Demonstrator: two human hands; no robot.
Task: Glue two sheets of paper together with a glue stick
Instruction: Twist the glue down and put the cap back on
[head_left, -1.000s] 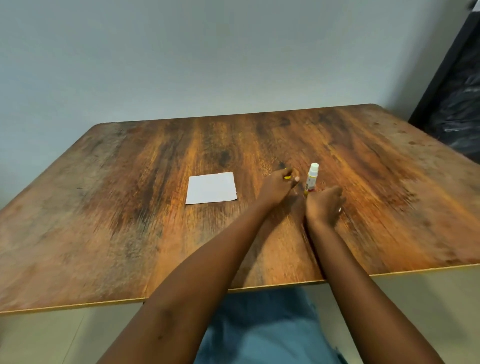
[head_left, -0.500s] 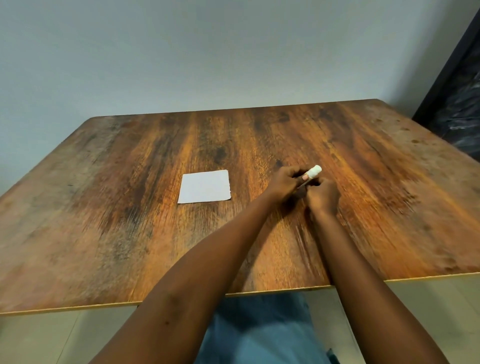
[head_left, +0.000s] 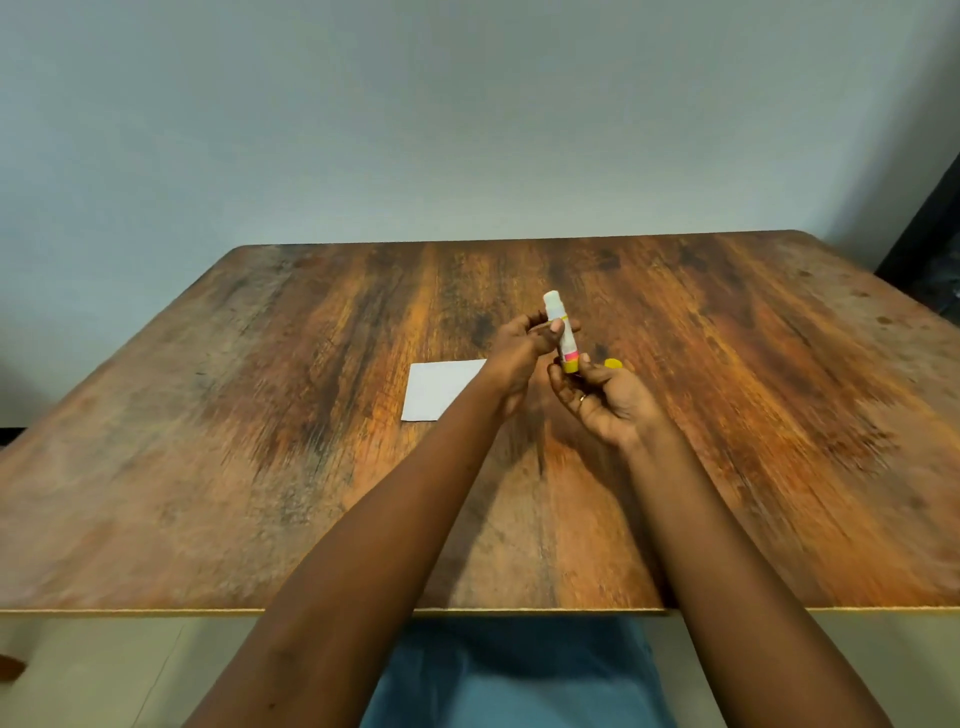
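Item under handling: a white plastic glue stick with a pink band and yellow base (head_left: 562, 332), held tilted in the air above the middle of the brown wood-grain table (head_left: 260, 467), with its white end pointing to the far side.

The left hand (head_left: 514, 353) has its thumb and curled fingers closed around the upper body of the stick. The right hand (head_left: 608, 405) pinches the yellow base between its fingertips. A ring (head_left: 583, 398) shows on one finger.

A small round yellow piece (head_left: 613, 363) sits at the right hand's fingertips. It cannot be told whether the hand holds it or it lies on the table behind.

A white rectangular paper sheet (head_left: 439, 389) lies flat on the table, left of the hands. Its right edge is hidden behind the left wrist, and it cannot be told whether it is one sheet or two stacked.

A dark object (head_left: 935, 249) at the far right is cut off by the frame and cannot be identified. Blue fabric (head_left: 519, 675) shows below the near table edge.
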